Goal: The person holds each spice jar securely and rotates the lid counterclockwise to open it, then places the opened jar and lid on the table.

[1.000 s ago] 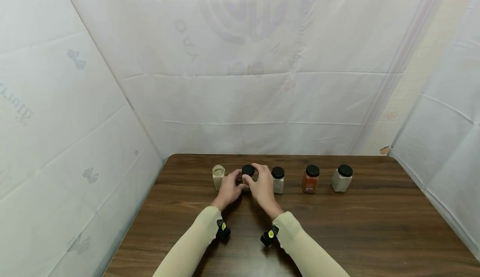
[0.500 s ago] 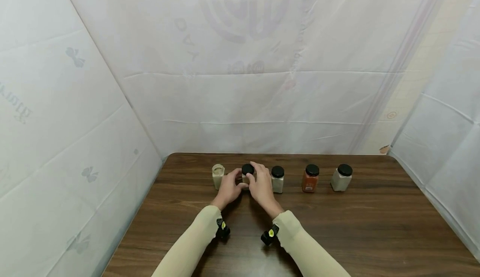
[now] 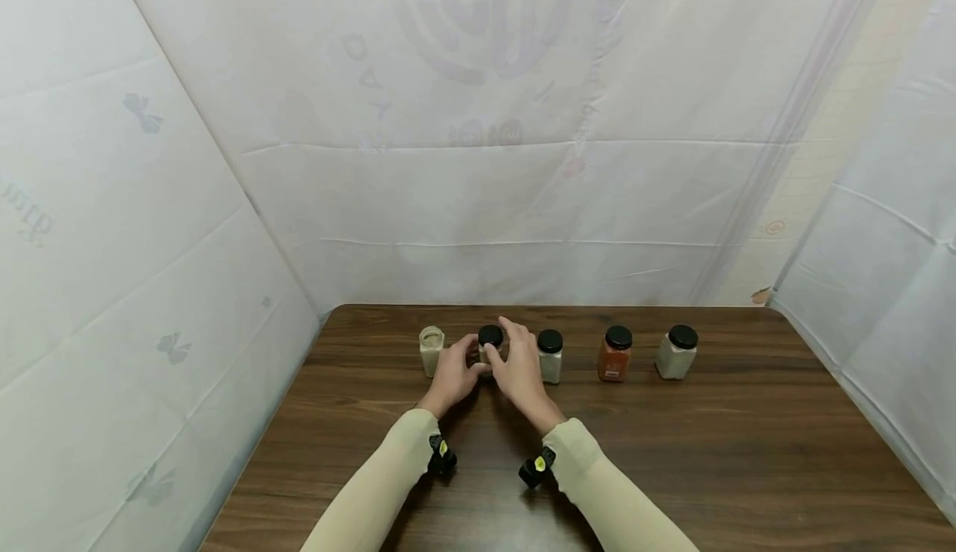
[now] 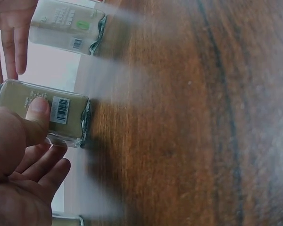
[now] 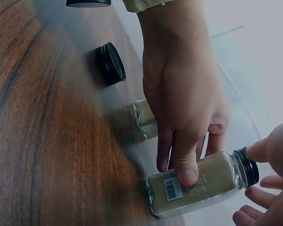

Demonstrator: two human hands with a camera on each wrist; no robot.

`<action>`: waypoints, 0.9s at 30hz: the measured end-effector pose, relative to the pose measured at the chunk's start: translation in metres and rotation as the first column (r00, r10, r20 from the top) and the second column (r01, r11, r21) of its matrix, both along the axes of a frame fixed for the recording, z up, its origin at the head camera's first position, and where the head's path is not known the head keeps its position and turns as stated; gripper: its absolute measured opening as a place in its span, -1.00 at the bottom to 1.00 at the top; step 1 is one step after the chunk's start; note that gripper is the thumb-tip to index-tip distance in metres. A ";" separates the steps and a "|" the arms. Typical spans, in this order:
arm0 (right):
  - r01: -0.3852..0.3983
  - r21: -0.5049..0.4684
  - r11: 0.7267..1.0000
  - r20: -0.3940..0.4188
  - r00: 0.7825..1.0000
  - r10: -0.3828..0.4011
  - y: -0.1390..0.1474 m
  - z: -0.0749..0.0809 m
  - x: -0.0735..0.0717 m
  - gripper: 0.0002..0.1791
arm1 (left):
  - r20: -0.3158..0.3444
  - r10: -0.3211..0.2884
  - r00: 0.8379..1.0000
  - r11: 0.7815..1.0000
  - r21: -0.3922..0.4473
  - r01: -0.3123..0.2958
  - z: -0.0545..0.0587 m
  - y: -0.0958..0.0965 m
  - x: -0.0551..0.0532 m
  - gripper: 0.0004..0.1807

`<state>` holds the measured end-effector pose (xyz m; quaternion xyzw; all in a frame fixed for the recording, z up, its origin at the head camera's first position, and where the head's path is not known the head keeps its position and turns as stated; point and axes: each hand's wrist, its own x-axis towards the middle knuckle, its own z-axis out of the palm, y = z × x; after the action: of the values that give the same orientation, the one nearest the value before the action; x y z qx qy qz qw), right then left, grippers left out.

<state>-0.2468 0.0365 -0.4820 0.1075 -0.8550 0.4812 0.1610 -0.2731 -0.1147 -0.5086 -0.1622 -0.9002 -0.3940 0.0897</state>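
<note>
A square glass spice jar, filled with tan powder and capped by a black lid, stands upright on the table. My left hand grips its body, thumb flat beside the barcode label and fingers round the back. At the lid, my right hand has its thumb on the near side and its fingers round the far side, as the right wrist view shows up close. Left of my left hand stands an open jar of pale powder without a lid. A loose black lid lies near it in the right wrist view.
Right of my hands stand a black-lidded jar of pale grey powder, a jar of orange-red powder and another pale grey one. The brown wooden table meets pale sheet-covered walls behind and at the sides.
My right thumb has shifted slightly left across the lid, and the right fingers reach a little farther over it. The left hand keeps its grip; the other jars stay in place.
</note>
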 end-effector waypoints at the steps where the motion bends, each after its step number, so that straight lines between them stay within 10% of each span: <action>1: 0.006 -0.006 1.000 -0.008 1.000 -0.006 0.000 0.000 0.000 -0.42 | -0.001 -0.004 1.000 1.000 0.003 0.004 0.000 0.000 0.000 -0.56; 27: 0.049 -0.042 0.998 -0.024 0.998 -0.050 -0.004 -0.002 -0.006 -0.49 | -0.019 -0.027 0.999 1.000 -0.015 0.027 0.000 -0.001 0.000 -0.56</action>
<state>-0.2529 0.0321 -0.4842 0.0890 -0.8452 0.4932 0.1857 -0.2736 -0.1161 -0.5089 -0.1789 -0.8999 -0.3869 0.0917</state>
